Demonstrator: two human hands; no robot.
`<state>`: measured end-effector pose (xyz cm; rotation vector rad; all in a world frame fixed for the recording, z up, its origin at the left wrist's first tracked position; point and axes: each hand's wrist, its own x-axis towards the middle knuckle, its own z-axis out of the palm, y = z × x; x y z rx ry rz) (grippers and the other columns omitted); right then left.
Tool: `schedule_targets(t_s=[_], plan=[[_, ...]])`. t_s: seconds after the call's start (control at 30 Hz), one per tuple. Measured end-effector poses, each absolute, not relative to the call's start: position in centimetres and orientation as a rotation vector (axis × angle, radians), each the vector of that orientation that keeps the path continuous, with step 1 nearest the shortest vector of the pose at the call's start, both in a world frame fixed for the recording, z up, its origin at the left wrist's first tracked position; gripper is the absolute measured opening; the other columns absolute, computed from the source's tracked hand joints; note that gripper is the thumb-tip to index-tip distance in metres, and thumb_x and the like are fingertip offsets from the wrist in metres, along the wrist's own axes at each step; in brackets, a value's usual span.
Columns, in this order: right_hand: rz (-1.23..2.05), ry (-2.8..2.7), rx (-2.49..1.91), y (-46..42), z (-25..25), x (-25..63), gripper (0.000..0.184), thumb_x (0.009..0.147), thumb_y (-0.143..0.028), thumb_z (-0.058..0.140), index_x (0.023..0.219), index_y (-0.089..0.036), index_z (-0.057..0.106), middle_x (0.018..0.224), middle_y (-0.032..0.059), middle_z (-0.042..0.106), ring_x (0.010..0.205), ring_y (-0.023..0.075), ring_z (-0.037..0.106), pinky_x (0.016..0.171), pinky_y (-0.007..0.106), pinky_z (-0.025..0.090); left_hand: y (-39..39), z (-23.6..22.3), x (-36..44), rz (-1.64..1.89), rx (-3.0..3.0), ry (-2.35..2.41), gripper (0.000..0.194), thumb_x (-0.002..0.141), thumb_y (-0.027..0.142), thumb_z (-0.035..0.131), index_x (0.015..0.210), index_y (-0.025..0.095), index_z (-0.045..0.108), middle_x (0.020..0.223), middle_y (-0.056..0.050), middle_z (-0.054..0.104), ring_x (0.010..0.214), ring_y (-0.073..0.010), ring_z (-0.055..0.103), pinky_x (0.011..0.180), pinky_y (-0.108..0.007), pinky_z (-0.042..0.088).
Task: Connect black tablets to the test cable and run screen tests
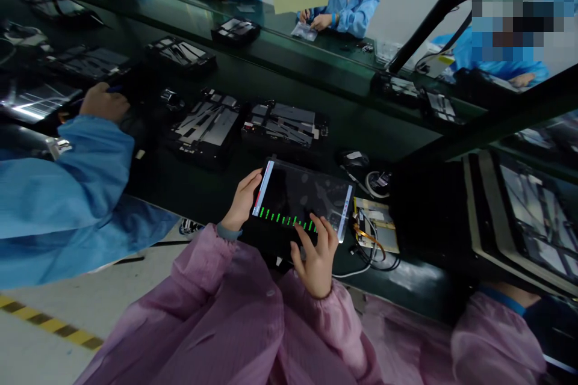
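Note:
A black tablet (302, 195) with a lit screen showing a row of green marks and a red strip along its left edge lies tilted on the dark green bench. My left hand (242, 200) grips its left edge, thumb on the bezel. My right hand (317, 255) rests on the lower part of the screen with fingers spread, fingertips touching the glass by the green marks. Both sleeves are pink.
Black trays of tablet parts (208, 126) (282, 123) sit beyond the tablet. A circuit board with cables (372, 228) lies to the right, next to stacked tablets (519, 222). A co-worker's blue sleeve (67, 192) reaches in at left; other people in blue work across the bench.

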<state>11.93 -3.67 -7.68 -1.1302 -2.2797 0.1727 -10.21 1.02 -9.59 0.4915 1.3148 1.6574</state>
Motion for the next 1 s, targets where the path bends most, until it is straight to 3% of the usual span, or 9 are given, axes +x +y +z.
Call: schedule_targets(t_s=[0.73,0.9,1.0], plan=[[0.139,-2.174,-1.215,-4.7,-7.1,13.9,0.037,0.089,-0.023,0.054,0.125,-0.026,0.059,0.142,0.0107,0.043,0.131,0.0339,0.036,0.103,0.056,0.037,0.5,-9.5,-10.2,1.613,0.489,1.422,0.042,0.076,0.046,0.07,0.108,0.019,0.071,0.113,-0.007,0.07,0.111,-0.026,0.062,0.102,-0.038,0.043],[0.058,-1.834,-1.48,-2.3,-6.1,21.8,0.03,0.093,-0.02,0.045,0.119,-0.022,0.061,0.109,0.0099,0.064,0.104,0.0237,0.058,0.09,0.041,0.047,0.1,-10.2,-10.4,1.59,0.506,1.534,0.044,0.076,0.045,0.071,0.111,0.02,0.07,0.121,-0.007,0.068,0.119,-0.026,0.058,0.108,-0.039,0.039],[0.142,-1.879,-1.672,1.7,-6.7,26.2,0.023,0.095,-0.023,0.044,0.104,-0.019,0.065,0.095,0.0086,0.067,0.088,0.0203,0.062,0.078,0.033,0.05,0.1,-10.5,-10.5,1.567,0.487,1.572,0.044,0.075,0.044,0.072,0.113,0.022,0.069,0.121,-0.005,0.067,0.118,-0.0251,0.058,0.107,-0.038,0.041]])
